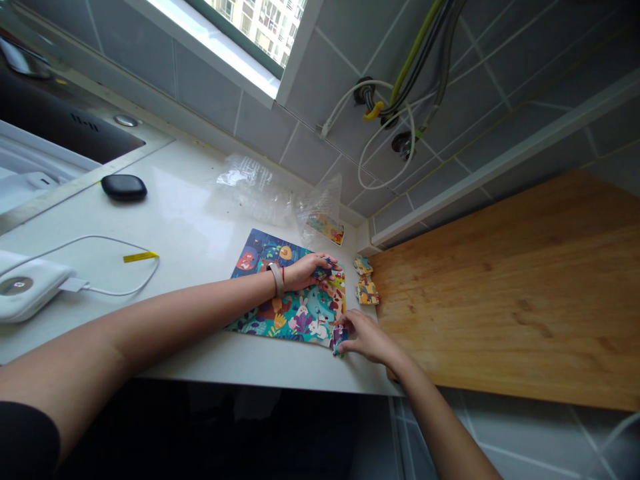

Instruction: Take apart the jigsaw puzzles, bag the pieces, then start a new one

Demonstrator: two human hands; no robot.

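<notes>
A colourful jigsaw puzzle [300, 313] with rabbits, flowers and other animals lies flat on the white counter. Over its upper right part, my left hand [305, 270] is closed around dark blue puzzle pieces [323, 271]; how many I cannot tell. A band circles that wrist. At the puzzle's lower right corner my right hand [363, 335] pinches a purple and teal puzzle piece [339, 339]. Whether this piece touches its neighbours is not clear. Two small groups of loose puzzle pieces [368, 291] lie right of the puzzle, beside the wooden board.
Clear plastic wrapping [260, 187] and a picture card [326, 227] are by the wall. Left on the counter [185, 233] are a black oval case [124, 187] and a white power bank [30, 287] with a cable. A wooden board [510, 293] borders the right; a sink [65, 120] sits upper left.
</notes>
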